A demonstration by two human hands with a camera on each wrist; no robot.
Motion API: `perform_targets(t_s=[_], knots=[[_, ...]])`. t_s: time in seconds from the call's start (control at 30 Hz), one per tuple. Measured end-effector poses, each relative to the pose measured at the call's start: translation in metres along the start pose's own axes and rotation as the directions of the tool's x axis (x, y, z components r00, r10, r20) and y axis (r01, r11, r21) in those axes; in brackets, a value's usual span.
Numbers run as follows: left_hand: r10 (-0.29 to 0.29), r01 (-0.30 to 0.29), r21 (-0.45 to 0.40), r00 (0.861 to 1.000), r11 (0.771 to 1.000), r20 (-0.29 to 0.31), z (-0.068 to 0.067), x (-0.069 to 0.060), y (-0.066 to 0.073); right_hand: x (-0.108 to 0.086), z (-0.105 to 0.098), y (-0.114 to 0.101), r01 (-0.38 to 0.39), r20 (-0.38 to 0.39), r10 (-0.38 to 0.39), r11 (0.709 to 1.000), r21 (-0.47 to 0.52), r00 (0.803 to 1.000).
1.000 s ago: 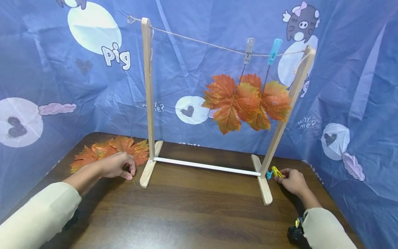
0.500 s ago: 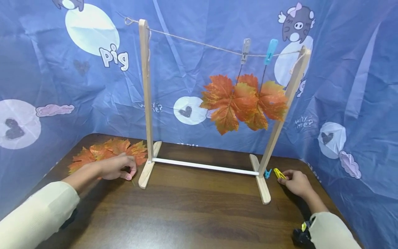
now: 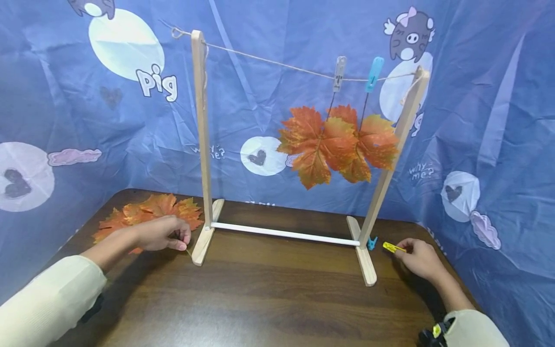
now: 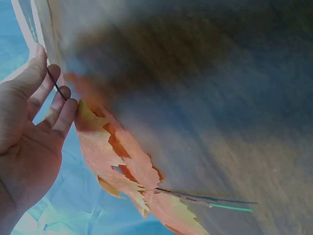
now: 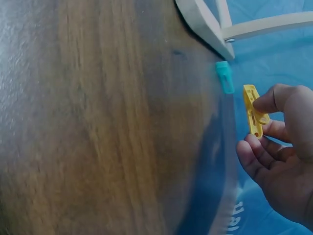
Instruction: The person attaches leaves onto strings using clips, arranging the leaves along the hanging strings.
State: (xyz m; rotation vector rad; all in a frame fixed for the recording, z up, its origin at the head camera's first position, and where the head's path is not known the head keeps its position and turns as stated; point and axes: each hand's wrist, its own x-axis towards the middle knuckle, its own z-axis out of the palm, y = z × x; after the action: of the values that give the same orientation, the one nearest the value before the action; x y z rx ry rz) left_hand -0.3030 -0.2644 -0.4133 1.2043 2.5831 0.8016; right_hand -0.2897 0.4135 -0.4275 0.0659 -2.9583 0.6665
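Observation:
At the left of the table, my left hand [image 3: 166,233] pinches the thin stem [image 4: 56,84] of an orange artificial maple leaf between thumb and fingertips. Orange leaves [image 3: 151,208] lie overlapping behind that hand, and which one the stem belongs to is partly hidden. My right hand [image 3: 419,258] holds a yellow clothespin [image 5: 253,111] between thumb and fingers, beyond the rack's right foot. Close to it, a blue clothespin [image 3: 372,243] rests on the table beside that foot. Two orange leaves [image 3: 321,144] hang by their stems from the string, under a clear clothespin [image 3: 339,73] and a light-blue clothespin [image 3: 374,74].
A wooden rack with a left post [image 3: 201,130] and a right post [image 3: 394,159] stands mid-table, a string [image 3: 269,60] tied between the tops. A white crossbar [image 3: 286,234] joins the feet low down. Blue printed cloth [image 3: 260,24] encloses the back and sides.
My right hand has drawn the yellow clothespin away from the blue one and turned it more level. The left hand keeps its pinch on the stem, almost still. The head view has shifted slightly.

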Motion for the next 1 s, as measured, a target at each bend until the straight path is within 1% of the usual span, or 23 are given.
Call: perform_targets(t_s=[0.13,0.2,0.33,0.43,0.53,0.63,0.77,0.9,1.0], knots=[[0.003,-0.003,0.023,1.000,1.000,-0.011,-0.003,0.000,0.003,-0.002,-0.006,-0.008,0.043,-0.009,-0.043,0.999,-0.002,0.999],[-0.004,0.004,0.019,1.000,1.000,-0.014,-0.004,0.000,0.006,-0.003,-0.008,-0.013,0.068,-0.014,-0.068,0.998,0.000,0.998],[0.009,-0.009,0.015,1.000,1.000,-0.030,-0.006,0.002,0.012,-0.004,-0.012,-0.021,0.133,-0.023,-0.133,0.991,-0.011,0.991],[0.018,-0.016,0.025,0.999,1.000,-0.045,-0.009,0.003,0.018,-0.004,-0.016,-0.029,0.188,-0.018,-0.188,0.982,-0.008,0.982],[0.012,-0.011,0.027,0.998,1.000,-0.054,-0.012,0.004,0.024,-0.005,-0.021,-0.038,0.242,-0.007,-0.242,0.970,-0.002,0.970],[0.012,-0.010,0.025,0.998,1.000,-0.064,-0.015,0.005,0.029,-0.006,-0.025,-0.049,0.279,0.001,-0.279,0.960,0.007,0.960],[0.009,-0.007,0.027,0.997,1.000,-0.080,-0.019,0.007,0.034,-0.007,-0.030,-0.067,0.307,0.002,-0.307,0.950,0.056,0.952],[-0.006,0.009,0.034,0.996,0.999,-0.089,-0.022,0.008,0.038,-0.008,-0.031,-0.085,0.314,0.004,-0.317,0.940,0.137,0.948],[-0.008,0.013,0.045,0.995,0.999,-0.100,-0.026,0.008,0.043,-0.008,-0.031,-0.095,0.318,0.000,-0.323,0.932,0.172,0.946]])
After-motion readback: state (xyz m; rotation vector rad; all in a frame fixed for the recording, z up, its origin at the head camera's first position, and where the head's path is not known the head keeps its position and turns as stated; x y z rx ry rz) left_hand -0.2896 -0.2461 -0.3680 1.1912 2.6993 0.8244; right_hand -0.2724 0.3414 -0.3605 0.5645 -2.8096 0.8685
